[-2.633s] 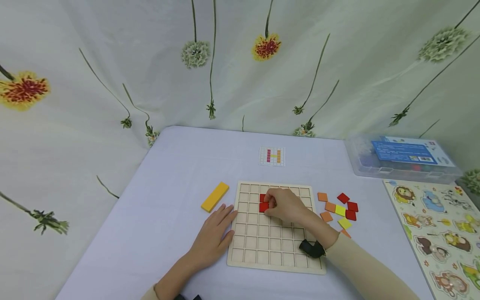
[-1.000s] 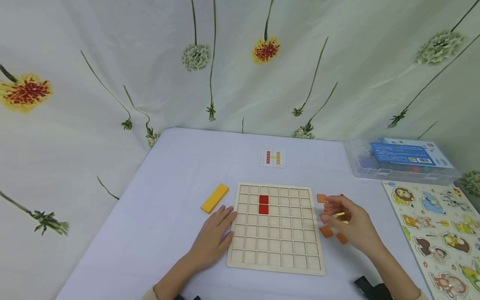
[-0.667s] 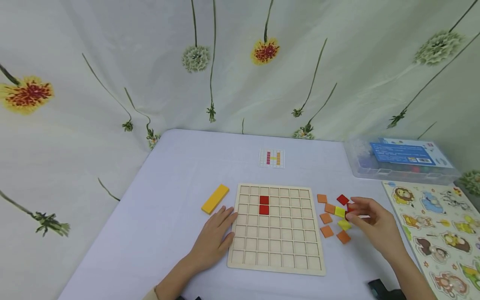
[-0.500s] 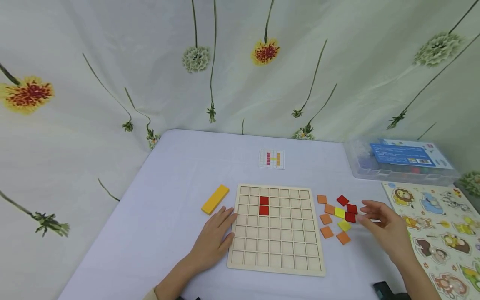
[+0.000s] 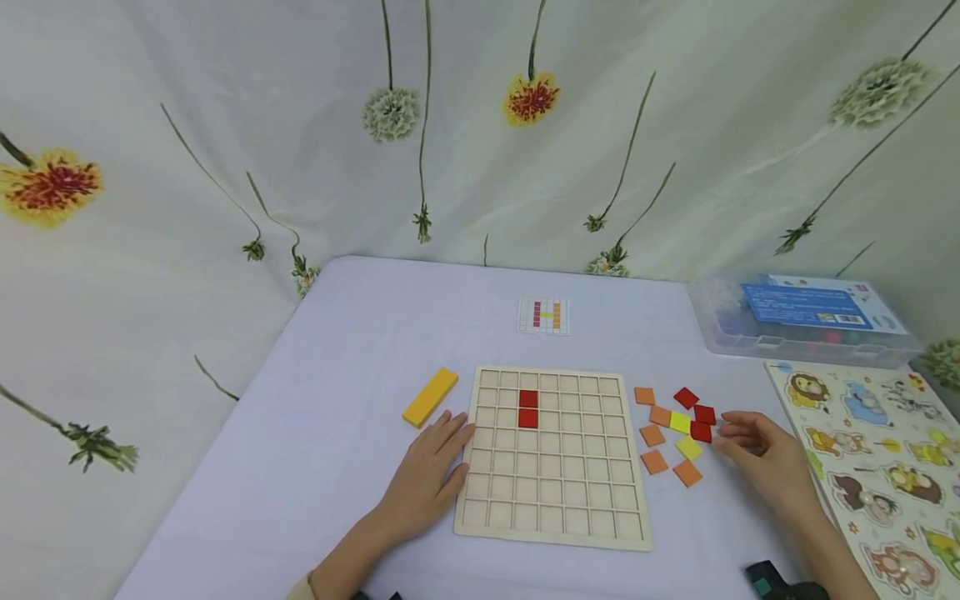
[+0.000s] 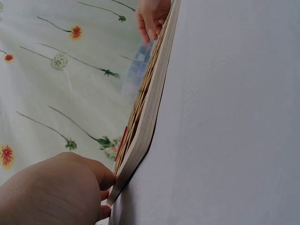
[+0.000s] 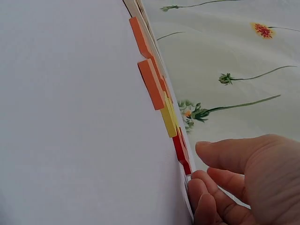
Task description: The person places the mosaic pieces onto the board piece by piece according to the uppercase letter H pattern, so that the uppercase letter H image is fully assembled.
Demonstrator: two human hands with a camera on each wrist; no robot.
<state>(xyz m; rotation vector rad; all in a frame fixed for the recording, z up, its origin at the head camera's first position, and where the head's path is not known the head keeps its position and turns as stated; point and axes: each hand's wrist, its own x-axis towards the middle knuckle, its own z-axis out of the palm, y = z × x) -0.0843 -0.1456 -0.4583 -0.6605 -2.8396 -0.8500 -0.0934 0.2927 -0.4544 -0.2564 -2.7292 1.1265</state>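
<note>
A wooden grid board (image 5: pixel 552 541) lies in the middle of the table, with two red square tiles (image 5: pixel 528 408) set one below the other in its upper left part. My left hand (image 5: pixel 423 471) rests on the tabletop, fingertips at the board's left edge; the left wrist view also has the hand (image 6: pixel 61 187) against that edge. To the right of the board are loose tiles: three red (image 5: pixel 701 431), two yellow (image 5: pixel 688 448) and several orange (image 5: pixel 654 462). Just right of the red ones is my right hand (image 5: pixel 772 462), fingers loosely bent, thumb apart, nothing held.
A yellow block (image 5: pixel 430 398) lies left of the board. Behind the board is a small pattern card (image 5: pixel 543 316). At the right are a clear plastic case (image 5: pixel 810 321) and an animal puzzle board (image 5: pixel 862 467). A flowered cloth (image 5: pixel 480 150) hangs behind the table.
My right hand has left the red tiles on the board, passed over the loose tiles and drawn back to their right side. My left hand has stayed in place.
</note>
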